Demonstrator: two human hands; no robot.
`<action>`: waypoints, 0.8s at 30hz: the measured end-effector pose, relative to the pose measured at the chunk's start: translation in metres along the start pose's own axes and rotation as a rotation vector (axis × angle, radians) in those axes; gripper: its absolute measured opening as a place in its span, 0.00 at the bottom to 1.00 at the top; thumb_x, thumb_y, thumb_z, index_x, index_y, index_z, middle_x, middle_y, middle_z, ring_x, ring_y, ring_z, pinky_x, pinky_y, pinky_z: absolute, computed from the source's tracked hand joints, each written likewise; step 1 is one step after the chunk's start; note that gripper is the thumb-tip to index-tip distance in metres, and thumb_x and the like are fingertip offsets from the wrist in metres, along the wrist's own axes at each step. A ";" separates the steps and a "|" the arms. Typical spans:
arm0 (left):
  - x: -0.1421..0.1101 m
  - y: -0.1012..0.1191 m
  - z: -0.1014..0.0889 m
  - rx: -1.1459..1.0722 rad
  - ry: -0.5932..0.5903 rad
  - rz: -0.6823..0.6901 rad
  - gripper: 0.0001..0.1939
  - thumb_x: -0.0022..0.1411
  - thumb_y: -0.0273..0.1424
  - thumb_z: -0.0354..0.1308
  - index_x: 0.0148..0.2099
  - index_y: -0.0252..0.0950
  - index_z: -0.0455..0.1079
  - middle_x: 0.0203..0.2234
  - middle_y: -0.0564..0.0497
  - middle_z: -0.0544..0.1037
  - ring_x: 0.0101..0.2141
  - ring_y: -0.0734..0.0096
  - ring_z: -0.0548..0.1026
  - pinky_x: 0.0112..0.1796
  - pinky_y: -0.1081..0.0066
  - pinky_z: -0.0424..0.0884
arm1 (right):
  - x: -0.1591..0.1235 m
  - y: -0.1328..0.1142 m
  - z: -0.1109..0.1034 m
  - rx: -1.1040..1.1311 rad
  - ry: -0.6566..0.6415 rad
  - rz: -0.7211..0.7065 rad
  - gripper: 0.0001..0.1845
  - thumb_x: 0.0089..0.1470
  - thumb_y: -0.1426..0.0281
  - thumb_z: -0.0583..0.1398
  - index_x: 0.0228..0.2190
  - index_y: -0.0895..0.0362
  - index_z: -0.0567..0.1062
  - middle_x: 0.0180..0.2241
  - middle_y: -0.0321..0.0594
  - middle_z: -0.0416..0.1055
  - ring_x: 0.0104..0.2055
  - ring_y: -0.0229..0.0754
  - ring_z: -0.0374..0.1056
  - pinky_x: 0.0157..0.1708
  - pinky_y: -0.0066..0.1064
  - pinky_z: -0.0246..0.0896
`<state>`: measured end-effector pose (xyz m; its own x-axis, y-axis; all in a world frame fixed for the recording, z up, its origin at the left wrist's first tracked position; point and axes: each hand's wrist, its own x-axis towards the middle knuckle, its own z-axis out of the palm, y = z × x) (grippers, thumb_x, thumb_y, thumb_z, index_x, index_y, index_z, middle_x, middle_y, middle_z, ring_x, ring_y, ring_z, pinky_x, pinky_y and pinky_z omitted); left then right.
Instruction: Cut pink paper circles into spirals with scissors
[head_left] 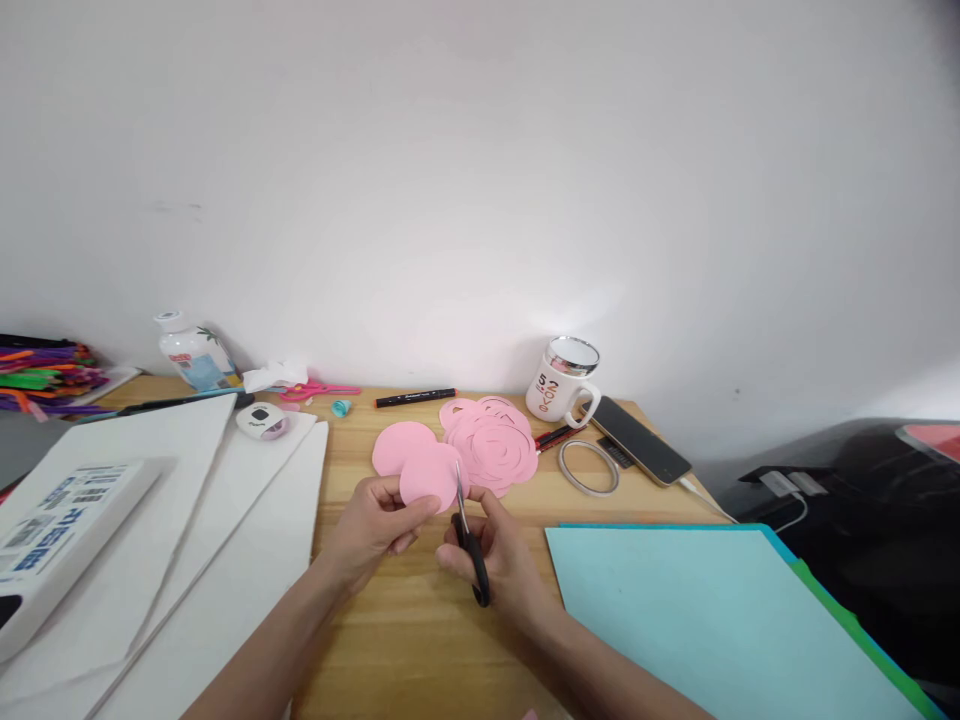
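My left hand (pixel 382 520) pinches a round pink paper piece (pixel 427 478) between thumb and fingers. My right hand (pixel 495 555) is closed around black-handled scissors (pixel 471 555), whose blades point away from me and lie at the right edge of that paper. Just behind, another pink paper circle (pixel 403 445) rests on the wooden table. A heap of pink paper cut into rings and spirals (pixel 496 440) lies beyond my right hand, its near edge partly hidden by the fingers.
Along the wall stand a white mug (pixel 559 385) and a white bottle (pixel 196 352), with a black marker (pixel 415 398) and pink scissors (pixel 322 389) between. A tape roll (pixel 589 468) and phone (pixel 637 440) lie right. White sheets (pixel 225 580) flank the left, turquoise sheets (pixel 697 610) the right.
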<state>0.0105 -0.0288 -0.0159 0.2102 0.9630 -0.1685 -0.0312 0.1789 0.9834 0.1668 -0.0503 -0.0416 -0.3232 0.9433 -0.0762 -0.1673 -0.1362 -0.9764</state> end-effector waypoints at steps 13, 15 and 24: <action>0.001 -0.002 -0.003 -0.033 0.016 0.035 0.17 0.48 0.37 0.63 0.20 0.34 0.61 0.10 0.61 0.60 0.13 0.85 0.51 0.16 0.77 0.44 | -0.002 -0.005 0.002 -0.052 0.038 0.036 0.28 0.38 0.58 0.65 0.38 0.53 0.60 0.16 0.24 0.60 0.16 0.32 0.53 0.16 0.22 0.47; 0.001 -0.002 -0.003 -0.038 0.013 0.045 0.17 0.48 0.37 0.63 0.19 0.33 0.60 0.10 0.61 0.60 0.13 0.86 0.51 0.16 0.77 0.44 | -0.001 -0.004 0.002 -0.060 0.031 0.036 0.28 0.38 0.58 0.65 0.38 0.53 0.59 0.15 0.23 0.59 0.15 0.31 0.53 0.15 0.22 0.47; 0.001 0.001 0.001 -0.074 0.049 -0.002 0.18 0.47 0.40 0.63 0.20 0.33 0.62 0.13 0.58 0.66 0.11 0.84 0.57 0.14 0.78 0.47 | -0.002 0.000 0.004 -0.064 0.025 0.035 0.26 0.39 0.57 0.64 0.37 0.53 0.59 0.14 0.22 0.59 0.14 0.32 0.53 0.15 0.22 0.48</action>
<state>0.0112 -0.0279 -0.0149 0.1624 0.9710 -0.1754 -0.1036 0.1935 0.9756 0.1637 -0.0538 -0.0409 -0.3046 0.9456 -0.1146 -0.0959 -0.1502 -0.9840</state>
